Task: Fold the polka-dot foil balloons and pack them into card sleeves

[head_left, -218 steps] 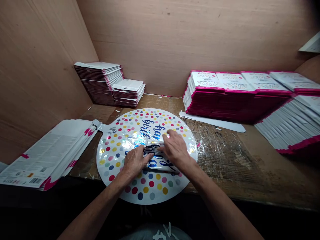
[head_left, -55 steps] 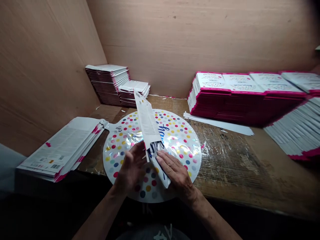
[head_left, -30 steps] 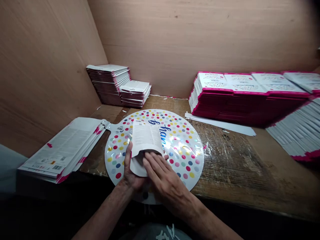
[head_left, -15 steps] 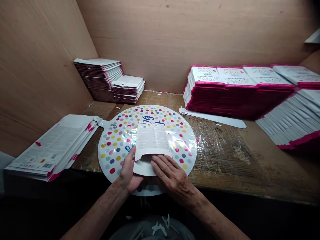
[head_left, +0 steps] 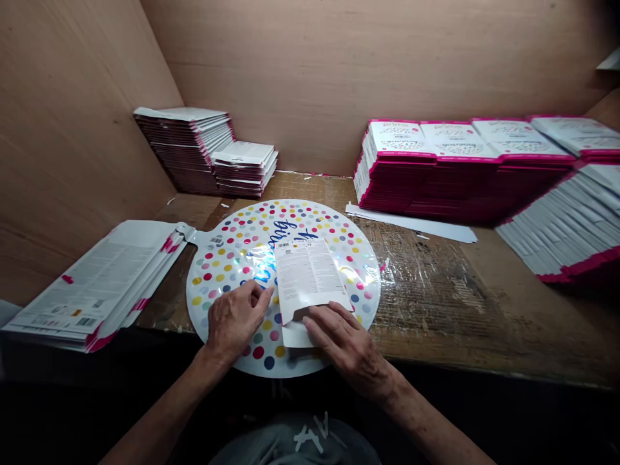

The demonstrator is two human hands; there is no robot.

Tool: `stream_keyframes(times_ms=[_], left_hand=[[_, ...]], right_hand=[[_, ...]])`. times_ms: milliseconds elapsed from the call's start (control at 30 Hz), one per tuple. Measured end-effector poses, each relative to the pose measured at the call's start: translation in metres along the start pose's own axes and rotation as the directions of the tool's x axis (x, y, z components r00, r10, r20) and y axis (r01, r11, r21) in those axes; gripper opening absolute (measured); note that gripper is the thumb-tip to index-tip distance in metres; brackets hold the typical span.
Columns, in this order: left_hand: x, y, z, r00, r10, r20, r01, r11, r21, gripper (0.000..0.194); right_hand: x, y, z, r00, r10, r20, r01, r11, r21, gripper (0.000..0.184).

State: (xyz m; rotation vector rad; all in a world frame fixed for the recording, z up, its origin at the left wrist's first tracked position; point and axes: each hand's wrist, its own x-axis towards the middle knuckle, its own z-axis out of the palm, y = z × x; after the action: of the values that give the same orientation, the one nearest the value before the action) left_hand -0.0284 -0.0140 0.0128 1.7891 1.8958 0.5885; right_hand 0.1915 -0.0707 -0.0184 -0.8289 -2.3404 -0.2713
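A flat round foil balloon [head_left: 213, 323] with coloured dots and blue lettering lies in front of me. On top of it is a white printed card envelope [head_left: 312, 278], its open end toward me. My right hand [head_left: 346, 349] grips the envelope at that end, fingertips at its mouth. My left hand [head_left: 237, 316] rests on the balloon, left of the envelope and apart from it. Its fingers are curled under with the thumb pointing right; whether they pinch the foil is hidden.
At left lies a pile of printed envelopes [head_left: 92, 278], with a metal clip [head_left: 185, 232] by the balloon's neck. Stacked envelopes [head_left: 242, 155] stand at the back left. Pink-edged stacks [head_left: 436, 168] line the back right. White paper strips [head_left: 411, 223] lie before them on the table [head_left: 436, 297].
My left hand has let go of the envelope and moved left onto the balloon. The envelope has shifted right and tilted, still in my right hand.
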Motion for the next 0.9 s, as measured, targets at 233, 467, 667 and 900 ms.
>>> stream_keyframes(times_ms=[233,467,667,900], left_hand=[[-0.008,-0.006,0.026,0.561,0.808,0.182,-0.822,0.569,0.008,0.048],[0.001,-0.028,0.017,0.555,0.764,0.328,-0.776,0.618,-0.127,0.081],[-0.012,-0.028,0.023,0.728,0.670,0.148,-0.613,0.732,-0.298,0.023],[-0.003,-0.001,0.032,0.949,0.309,-0.064,-0.309,0.951,0.021,0.028]], right_hand=[[-0.014,0.010,-0.004,0.986,0.122,0.117,-0.103,0.982,-0.160,0.044],[-0.019,0.024,-0.005,0.953,0.026,0.302,0.023,0.988,-0.155,0.030],[-0.014,0.019,-0.004,0.947,0.241,0.212,-0.255,0.966,0.039,0.020],[0.009,0.026,0.004,0.664,0.706,0.245,-0.747,0.643,0.170,0.014]])
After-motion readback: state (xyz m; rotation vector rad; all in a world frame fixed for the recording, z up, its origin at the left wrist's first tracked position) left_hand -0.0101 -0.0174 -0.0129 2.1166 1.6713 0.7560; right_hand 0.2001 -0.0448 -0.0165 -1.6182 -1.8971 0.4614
